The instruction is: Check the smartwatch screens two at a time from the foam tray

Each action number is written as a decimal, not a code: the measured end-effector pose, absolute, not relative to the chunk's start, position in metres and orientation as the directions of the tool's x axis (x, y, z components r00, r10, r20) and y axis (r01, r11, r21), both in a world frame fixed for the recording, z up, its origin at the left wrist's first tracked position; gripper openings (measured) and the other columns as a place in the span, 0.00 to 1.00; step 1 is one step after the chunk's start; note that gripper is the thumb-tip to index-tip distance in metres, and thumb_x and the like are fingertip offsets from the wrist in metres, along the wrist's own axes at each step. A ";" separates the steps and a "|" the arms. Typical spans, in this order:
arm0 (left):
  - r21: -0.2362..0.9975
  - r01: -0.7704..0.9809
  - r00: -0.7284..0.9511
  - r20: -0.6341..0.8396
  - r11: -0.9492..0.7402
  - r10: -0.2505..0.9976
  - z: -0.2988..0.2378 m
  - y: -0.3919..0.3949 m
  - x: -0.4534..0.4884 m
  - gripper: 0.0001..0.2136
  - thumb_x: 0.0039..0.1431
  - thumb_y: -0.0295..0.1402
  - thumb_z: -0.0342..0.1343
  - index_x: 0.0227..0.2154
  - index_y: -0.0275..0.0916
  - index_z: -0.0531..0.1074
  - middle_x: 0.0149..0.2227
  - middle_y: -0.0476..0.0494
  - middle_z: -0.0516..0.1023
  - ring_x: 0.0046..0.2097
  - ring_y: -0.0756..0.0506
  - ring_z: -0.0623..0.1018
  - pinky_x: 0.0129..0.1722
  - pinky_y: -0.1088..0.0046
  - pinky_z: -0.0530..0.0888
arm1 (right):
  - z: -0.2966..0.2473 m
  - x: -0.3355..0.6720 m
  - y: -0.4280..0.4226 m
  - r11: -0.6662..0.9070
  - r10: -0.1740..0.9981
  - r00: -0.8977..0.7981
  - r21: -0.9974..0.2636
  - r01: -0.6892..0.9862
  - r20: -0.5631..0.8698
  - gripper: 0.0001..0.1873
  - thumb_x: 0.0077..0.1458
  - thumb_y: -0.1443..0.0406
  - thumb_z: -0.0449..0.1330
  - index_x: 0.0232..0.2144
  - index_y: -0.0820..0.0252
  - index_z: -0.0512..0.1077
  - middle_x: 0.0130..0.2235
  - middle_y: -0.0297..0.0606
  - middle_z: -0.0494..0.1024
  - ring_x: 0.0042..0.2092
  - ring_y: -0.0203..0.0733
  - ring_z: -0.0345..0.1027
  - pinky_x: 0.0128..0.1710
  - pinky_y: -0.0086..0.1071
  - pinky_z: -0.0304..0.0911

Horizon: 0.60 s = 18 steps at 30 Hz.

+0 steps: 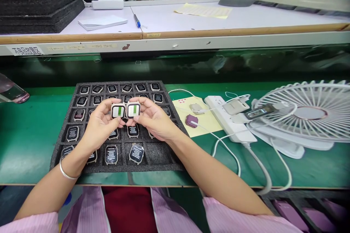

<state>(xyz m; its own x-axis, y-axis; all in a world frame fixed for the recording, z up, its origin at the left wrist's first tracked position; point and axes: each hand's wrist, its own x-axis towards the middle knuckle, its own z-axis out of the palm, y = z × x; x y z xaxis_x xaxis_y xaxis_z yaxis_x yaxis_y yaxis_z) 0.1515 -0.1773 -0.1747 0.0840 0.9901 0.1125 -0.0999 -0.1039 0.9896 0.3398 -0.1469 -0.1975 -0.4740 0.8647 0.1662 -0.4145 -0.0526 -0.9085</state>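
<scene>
My left hand (102, 122) pinches a smartwatch body (118, 111) without a strap, its lit screen white with a green stripe. Beside it, my right hand (151, 118) grips a second smartwatch (133, 110) showing a similar white and green screen. The two watches are side by side, thumbs at their lower edges. Below them lies a black foam tray (161, 153) with rows of compartments, many holding strapless watches with white text on dark screens. One watch (136, 153) sits tilted in the front row. My hands and forearms hide part of the tray.
Right of the tray, a yellow paper (202, 129) carries a purple charger-like block (191, 121) and a beige one (197, 108). A white power strip (229, 118) with trailing cables and a white fan (308, 113) stand farther right. A raised shelf (158, 22) runs behind.
</scene>
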 end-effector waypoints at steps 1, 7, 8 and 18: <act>0.989 -0.101 0.081 0.113 -0.104 0.990 -0.175 -0.177 0.151 0.23 0.47 0.25 0.66 0.48 0.40 0.71 0.45 0.47 0.77 0.31 0.53 0.81 0.33 0.76 0.82 | -0.198 0.340 -0.147 -0.051 0.863 -0.474 -0.904 -0.425 0.174 0.24 0.52 0.70 0.71 0.50 0.55 0.70 0.38 0.31 0.78 0.35 0.35 0.78 0.38 0.30 0.74; 0.992 -0.050 0.064 0.119 -0.116 0.991 -0.173 -0.178 0.151 0.15 0.53 0.31 0.66 0.43 0.39 0.72 0.38 0.50 0.77 0.27 0.54 0.79 0.27 0.79 0.78 | -0.196 0.341 -0.147 -0.123 0.862 -0.493 -0.894 -0.430 0.119 0.18 0.57 0.61 0.70 0.47 0.56 0.72 0.36 0.30 0.80 0.31 0.35 0.80 0.34 0.29 0.74; 0.992 -0.039 0.064 0.123 -0.121 0.990 -0.172 -0.178 0.151 0.13 0.55 0.33 0.66 0.42 0.39 0.73 0.38 0.50 0.77 0.26 0.54 0.78 0.26 0.80 0.77 | -0.196 0.342 -0.147 -0.135 0.862 -0.496 -0.894 -0.428 0.107 0.16 0.59 0.59 0.69 0.46 0.57 0.73 0.35 0.30 0.80 0.30 0.36 0.80 0.33 0.29 0.74; 0.988 -0.076 0.066 0.142 -0.137 0.988 -0.172 -0.177 0.152 0.16 0.52 0.29 0.66 0.43 0.39 0.71 0.37 0.50 0.76 0.28 0.54 0.77 0.28 0.81 0.76 | -0.196 0.341 -0.148 -0.106 0.862 -0.489 -0.895 -0.434 0.135 0.21 0.55 0.68 0.70 0.50 0.55 0.71 0.40 0.31 0.80 0.34 0.35 0.81 0.37 0.29 0.76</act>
